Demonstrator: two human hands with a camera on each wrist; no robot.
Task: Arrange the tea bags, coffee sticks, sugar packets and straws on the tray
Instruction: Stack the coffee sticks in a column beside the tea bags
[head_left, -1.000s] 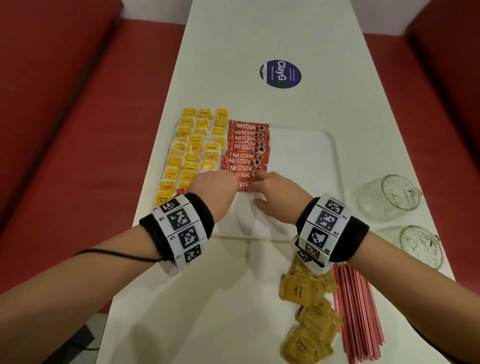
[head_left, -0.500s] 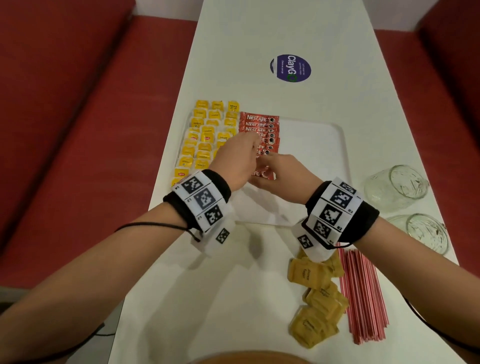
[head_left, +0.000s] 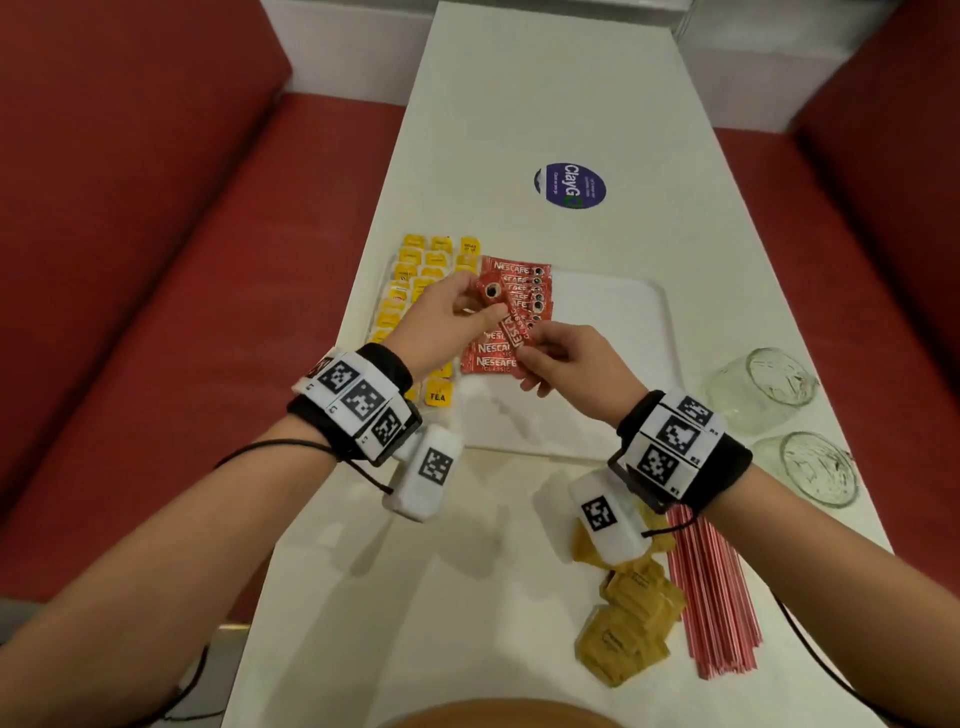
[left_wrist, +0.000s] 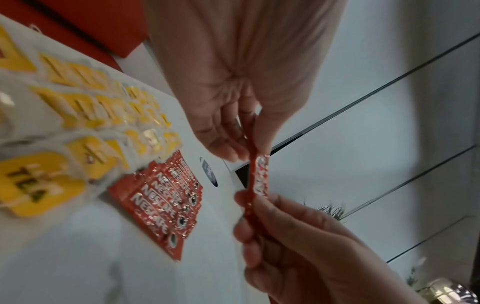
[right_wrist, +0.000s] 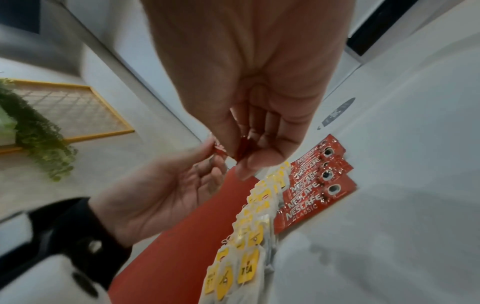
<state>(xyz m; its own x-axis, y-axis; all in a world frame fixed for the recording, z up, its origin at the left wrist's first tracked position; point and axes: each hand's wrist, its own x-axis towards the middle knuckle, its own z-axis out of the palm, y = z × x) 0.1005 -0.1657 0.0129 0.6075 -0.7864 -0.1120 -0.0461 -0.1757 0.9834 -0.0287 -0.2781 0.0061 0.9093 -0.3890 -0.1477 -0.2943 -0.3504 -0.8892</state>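
You are holding one red coffee stick (head_left: 511, 317) up in the air over the tray (head_left: 613, 312), and that is new: a moment ago both your hands were down low, pressing on the row of coffee sticks (head_left: 498, 353) lying there. Now your left hand (head_left: 447, 322) is pinching the top end of the stick and your right hand (head_left: 566, 358) is pinching the bottom end, so both hands are closing on the same stick. It looks like you are picking it out to lay it down straighter. The other sticks are lying in a stack in the middle of the tray, and the yellow tea bags (head_left: 415, 280) are sitting in neat rows just to the left of them. The right part of the tray is bare. The brown sugar packets (head_left: 628, 629) and the red straws (head_left: 711, 597) are waiting on the table (head_left: 519, 104) near you, off the tray, so that work is yet to come. Two glass cups (head_left: 769, 389) are lying at the right.
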